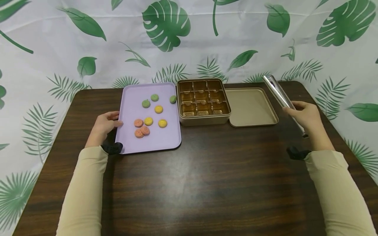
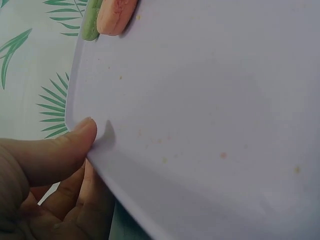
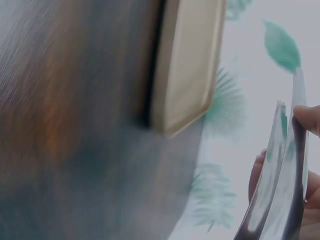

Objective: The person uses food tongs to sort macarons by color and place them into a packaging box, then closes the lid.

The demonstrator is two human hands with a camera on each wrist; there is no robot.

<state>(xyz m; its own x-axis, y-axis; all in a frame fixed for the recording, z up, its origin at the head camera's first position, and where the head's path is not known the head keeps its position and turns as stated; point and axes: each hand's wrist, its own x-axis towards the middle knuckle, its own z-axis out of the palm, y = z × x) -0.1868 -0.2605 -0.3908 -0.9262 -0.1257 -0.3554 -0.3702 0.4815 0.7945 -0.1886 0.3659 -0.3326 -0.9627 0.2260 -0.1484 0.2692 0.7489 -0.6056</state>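
Note:
At the left edge of a lilac tray [image 1: 165, 141], my left hand [image 1: 103, 126] pinches the rim, thumb on top and fingers beneath, as the left wrist view shows. Small macarons lie on the tray: green [image 1: 154, 97], yellow [image 1: 148, 121] and pink [image 1: 138, 123], several in all. One pink macaron leans on another, and a green one sits by the right rim. My right hand [image 1: 307, 116] grips shiny metal tongs [image 1: 279, 90] over the table's right side, tips pointing toward the back. The right wrist view shows nothing between the tongs' arms [image 3: 270, 170].
Right of the tray stands a gold tin box [image 1: 204, 120] with a divided insert of several compartments. Beside it lies a gold lid [image 1: 251, 106]. All rest on a dark wooden table [image 1: 206, 183], before a leaf-print cloth [image 1: 118, 29]. Crumbs [image 2: 223, 155] dot the tray.

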